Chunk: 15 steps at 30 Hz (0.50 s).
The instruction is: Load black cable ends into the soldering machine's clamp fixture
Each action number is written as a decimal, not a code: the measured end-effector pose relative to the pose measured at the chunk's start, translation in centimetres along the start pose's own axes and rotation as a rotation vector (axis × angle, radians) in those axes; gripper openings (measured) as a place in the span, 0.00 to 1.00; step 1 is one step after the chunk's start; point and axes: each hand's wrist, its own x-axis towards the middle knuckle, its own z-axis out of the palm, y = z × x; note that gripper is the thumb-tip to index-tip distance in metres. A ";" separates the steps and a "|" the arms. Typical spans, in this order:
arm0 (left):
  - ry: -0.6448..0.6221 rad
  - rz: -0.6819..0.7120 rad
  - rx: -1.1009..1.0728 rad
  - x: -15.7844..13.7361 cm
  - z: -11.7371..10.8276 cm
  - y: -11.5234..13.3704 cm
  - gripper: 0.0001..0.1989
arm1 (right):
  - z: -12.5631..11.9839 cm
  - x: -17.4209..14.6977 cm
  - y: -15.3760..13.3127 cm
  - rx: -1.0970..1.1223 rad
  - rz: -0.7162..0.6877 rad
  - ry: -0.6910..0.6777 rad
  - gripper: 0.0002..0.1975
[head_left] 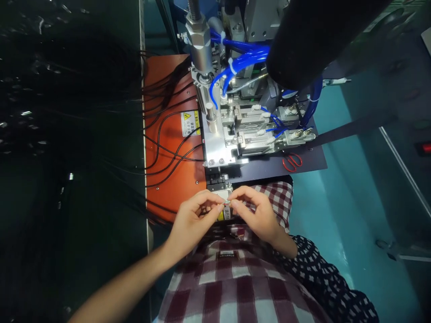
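Observation:
My left hand (pixel 197 217) and my right hand (pixel 256 213) meet fingertip to fingertip in front of the apron. Between them is a small, thin, pale green piece (pixel 227 202), too small to name. Thumb and forefinger of each hand pinch one end of it. Just beyond the fingers stands the near end of a metal machine (pixel 217 150) with clamps and cylinders. Below the fingertips, a yellow and white label (pixel 226 213) is partly covered by the hands.
Black cables (pixel 175 150) run from the dark left side across an orange plate (pixel 171 175). Blue air tubes (pixel 249 58) loop over the machine. Red-handled scissors (pixel 292 162) lie on the dark plate at right. A thick black cylinder (pixel 303 40) hangs into the upper view.

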 end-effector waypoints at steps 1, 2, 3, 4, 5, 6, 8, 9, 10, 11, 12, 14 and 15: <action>-0.003 0.001 0.001 0.0 0.0 0.0 0.05 | 0.2 0.0 -0.1 -0.035 -0.032 0.019 0.03; -0.006 0.000 0.002 0.0 0.1 -0.1 0.05 | 0.3 -0.1 -0.1 -0.077 -0.074 0.042 0.03; -0.009 -0.005 0.003 0.0 0.1 -0.2 0.05 | 0.5 -0.2 -0.1 -0.124 -0.129 0.062 0.04; -0.009 -0.013 0.003 0.0 0.1 -0.3 0.05 | 0.5 -0.3 -0.1 -0.184 -0.196 0.080 0.04; -0.009 -0.023 0.002 0.0 0.1 -0.3 0.06 | 0.6 -0.4 0.1 -0.262 -0.276 0.095 0.05; -0.007 -0.035 -0.001 0.0 0.1 -0.4 0.06 | 0.5 -0.5 0.3 -0.359 -0.365 0.113 0.06; -0.001 -0.062 -0.017 0.0 0.1 -0.5 0.08 | 0.4 -0.8 0.8 -0.569 -0.556 0.143 0.09; 0.003 -0.075 -0.029 0.0 0.1 -0.5 0.08 | 0.3 -0.9 1.1 -0.654 -0.636 0.155 0.10; 0.006 -0.086 -0.041 0.0 0.1 -0.5 0.08 | 0.1 -1.0 1.3 -0.704 -0.690 0.160 0.12; 0.008 -0.095 -0.051 0.0 0.1 -0.5 0.08 | 0.0 -1.1 1.5 -0.709 -0.713 0.164 0.12; 0.007 -0.100 -0.057 0.0 0.1 -0.5 0.08 | -0.1 -1.1 1.6 -0.670 -0.696 0.170 0.12; 0.001 -0.096 -0.056 -0.1 0.1 -0.5 0.08 | -0.2 -1.0 1.5 -0.505 -0.567 0.193 0.10; 0.000 -0.085 -0.051 -0.1 0.1 -0.5 0.07 | -0.2 -0.9 1.3 -0.403 -0.481 0.198 0.09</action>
